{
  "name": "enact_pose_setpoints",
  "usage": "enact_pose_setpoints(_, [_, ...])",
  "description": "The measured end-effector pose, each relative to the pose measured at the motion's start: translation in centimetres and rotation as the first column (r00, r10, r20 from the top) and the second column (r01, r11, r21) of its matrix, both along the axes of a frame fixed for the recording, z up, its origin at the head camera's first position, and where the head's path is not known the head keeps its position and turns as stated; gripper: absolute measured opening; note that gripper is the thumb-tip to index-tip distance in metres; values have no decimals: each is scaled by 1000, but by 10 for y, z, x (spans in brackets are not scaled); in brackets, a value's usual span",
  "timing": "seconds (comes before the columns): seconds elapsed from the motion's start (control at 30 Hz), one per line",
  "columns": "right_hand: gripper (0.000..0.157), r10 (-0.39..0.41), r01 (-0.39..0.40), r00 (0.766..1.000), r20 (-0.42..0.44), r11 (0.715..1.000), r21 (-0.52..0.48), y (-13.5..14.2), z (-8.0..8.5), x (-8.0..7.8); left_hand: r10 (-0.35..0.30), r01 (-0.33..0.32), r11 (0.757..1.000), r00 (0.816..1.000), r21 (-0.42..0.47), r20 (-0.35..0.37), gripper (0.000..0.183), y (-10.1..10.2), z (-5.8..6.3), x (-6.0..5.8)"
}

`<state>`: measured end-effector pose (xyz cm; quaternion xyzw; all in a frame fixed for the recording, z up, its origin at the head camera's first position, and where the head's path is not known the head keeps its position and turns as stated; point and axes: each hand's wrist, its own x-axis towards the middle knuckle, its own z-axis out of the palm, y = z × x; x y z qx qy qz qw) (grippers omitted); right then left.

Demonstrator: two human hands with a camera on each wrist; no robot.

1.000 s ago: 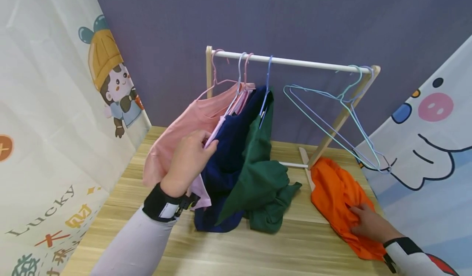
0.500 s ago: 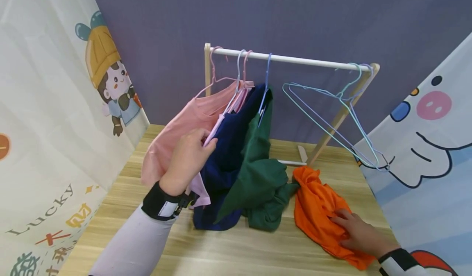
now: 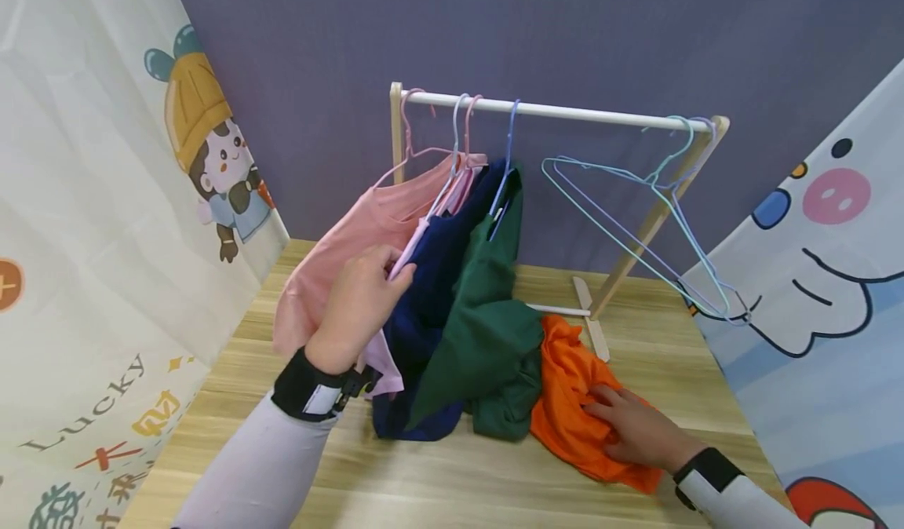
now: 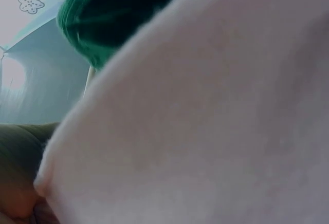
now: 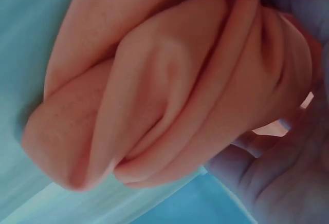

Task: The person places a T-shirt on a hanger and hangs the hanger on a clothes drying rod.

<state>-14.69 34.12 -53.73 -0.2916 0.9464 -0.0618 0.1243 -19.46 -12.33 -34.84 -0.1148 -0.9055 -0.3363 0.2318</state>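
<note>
My left hand [image 3: 363,297] pinches the edge of a lilac garment [image 3: 384,363] that hangs on a pale hanger [image 3: 455,140]. In the left wrist view this pale cloth [image 4: 195,111] fills most of the picture and hides the fingers. On the table at the right, my right hand [image 3: 639,428] grips a crumpled orange garment [image 3: 565,407]. Its folds [image 5: 164,90] bunch beside the palm in the right wrist view. Pink [image 3: 311,301], navy [image 3: 427,317] and dark green [image 3: 487,301] garments hang around the lilac one. The orange cloth lies right beside the green one.
A small clothes rack with a white rail [image 3: 565,111] and wooden posts stands at the back. A mint hanger [image 3: 657,187] and a violet hanger [image 3: 688,172] hang bare at its right end. Printed curtains [image 3: 78,160] border the wooden table [image 3: 466,490] on both sides.
My right hand has dragged the orange garment leftward across the table, from beside the rack's right post to the green garment. My left hand has kept its pinch on the lilac garment.
</note>
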Motion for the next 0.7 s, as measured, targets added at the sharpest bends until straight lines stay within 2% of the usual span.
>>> enact_pose_setpoints(0.2, [53,67,-67,997,-38,998,-10,-28,-1,-19,11,-11,1000,1000,-11,-9,19,0,-1,-2])
enact_pose_setpoints(0.43, [48,149,-150,986,-74,989,-11,-55,0,-34,17,-17,1000,1000,-1,-2,18,0,-2,-2])
enact_pose_setpoints(0.7, [48,156,-155,987,-46,988,18,-65,-4,-39,24,-24,1000,1000,-5,7,18,0,-1,-1])
